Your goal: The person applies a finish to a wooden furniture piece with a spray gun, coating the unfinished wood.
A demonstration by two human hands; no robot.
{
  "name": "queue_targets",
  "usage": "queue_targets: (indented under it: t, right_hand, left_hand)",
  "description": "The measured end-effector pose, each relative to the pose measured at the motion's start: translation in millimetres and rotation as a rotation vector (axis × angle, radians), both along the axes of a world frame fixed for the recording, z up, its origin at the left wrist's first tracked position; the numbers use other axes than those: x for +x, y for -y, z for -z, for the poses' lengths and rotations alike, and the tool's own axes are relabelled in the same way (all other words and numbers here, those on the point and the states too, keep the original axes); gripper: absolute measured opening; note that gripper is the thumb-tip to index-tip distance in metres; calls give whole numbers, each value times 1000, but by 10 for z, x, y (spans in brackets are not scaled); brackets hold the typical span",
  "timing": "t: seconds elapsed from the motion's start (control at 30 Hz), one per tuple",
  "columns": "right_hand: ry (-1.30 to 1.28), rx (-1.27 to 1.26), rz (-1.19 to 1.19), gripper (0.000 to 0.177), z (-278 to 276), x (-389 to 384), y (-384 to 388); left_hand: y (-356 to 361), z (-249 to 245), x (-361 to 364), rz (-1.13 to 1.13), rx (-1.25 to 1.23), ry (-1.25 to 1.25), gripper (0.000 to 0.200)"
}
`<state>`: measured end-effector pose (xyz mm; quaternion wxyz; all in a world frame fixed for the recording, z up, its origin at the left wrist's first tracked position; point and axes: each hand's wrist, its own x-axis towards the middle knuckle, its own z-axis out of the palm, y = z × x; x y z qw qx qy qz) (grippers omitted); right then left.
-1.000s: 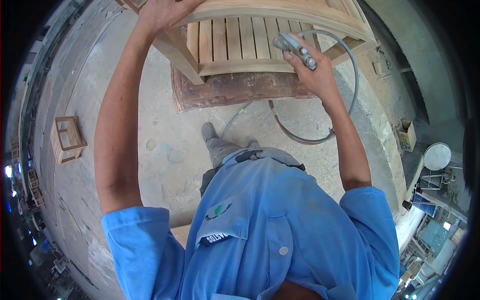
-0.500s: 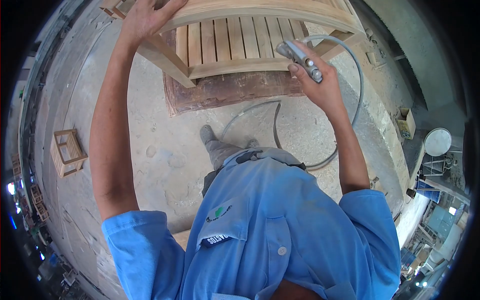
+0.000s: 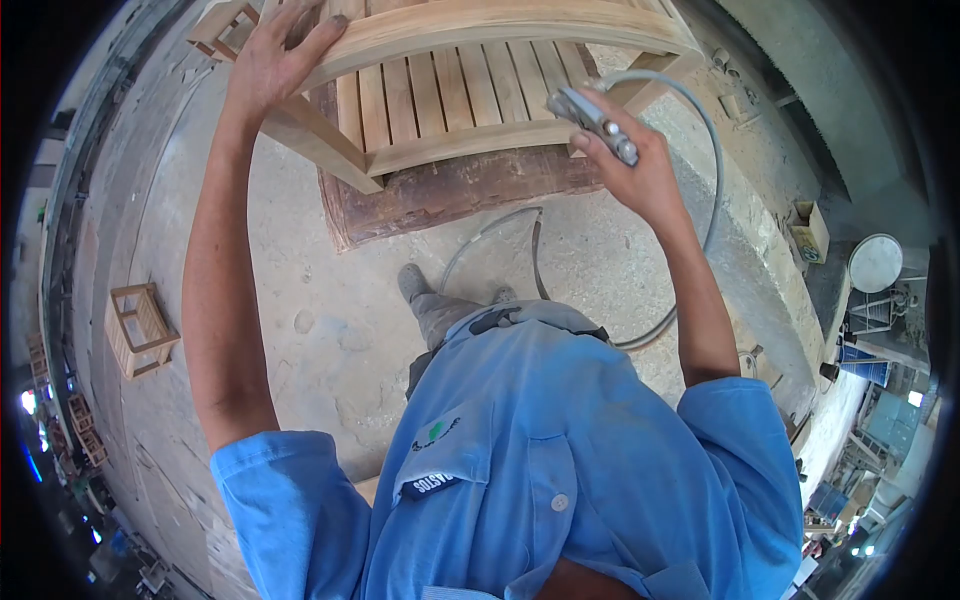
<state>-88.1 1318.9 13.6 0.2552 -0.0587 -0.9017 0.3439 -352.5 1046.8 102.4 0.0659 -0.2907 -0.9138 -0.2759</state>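
A bare wooden furniture piece with a slatted lower shelf (image 3: 450,90) stands in front of me at the top of the view. My left hand (image 3: 272,62) lies on its near left top corner, thumb spread from the fingers; some fingertips are cut off by the frame edge. Wrapped in my right hand (image 3: 640,170) is a grey metal air blow gun (image 3: 598,122), held over the right end of the shelf. A grey hose (image 3: 715,150) loops from it around my right forearm and down towards the floor.
The furniture stands on a worn brown block (image 3: 450,195). A small wooden frame (image 3: 142,330) sits on the floor at left. At right are a concrete ledge (image 3: 750,230), a cardboard box (image 3: 808,232) and a round white disc (image 3: 875,263). My feet stand close below the block.
The view has shifted slightly, so the furniture appears a little further left. My left hand stays on the corner and my right hand still holds the blow gun in nearly the same place.
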Motion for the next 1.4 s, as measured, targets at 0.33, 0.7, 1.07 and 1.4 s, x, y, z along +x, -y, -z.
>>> queue_targets:
  t: [0.33, 0.7, 1.07, 1.4]
  right_hand:
    - [199, -87, -62, 49, 132, 261, 14]
    - [39, 49, 73, 49, 51, 5, -111]
    - [175, -23, 105, 49, 28, 195, -169]
    - [245, 26, 42, 51, 151, 472, -211]
  left_hand:
    - [-48, -50, 110, -18, 90, 19, 68]
    - [120, 272, -346, 176, 96, -191, 66]
    - [66, 251, -308, 168, 107, -196, 62]
    - [87, 224, -283, 149, 102, -171, 63]
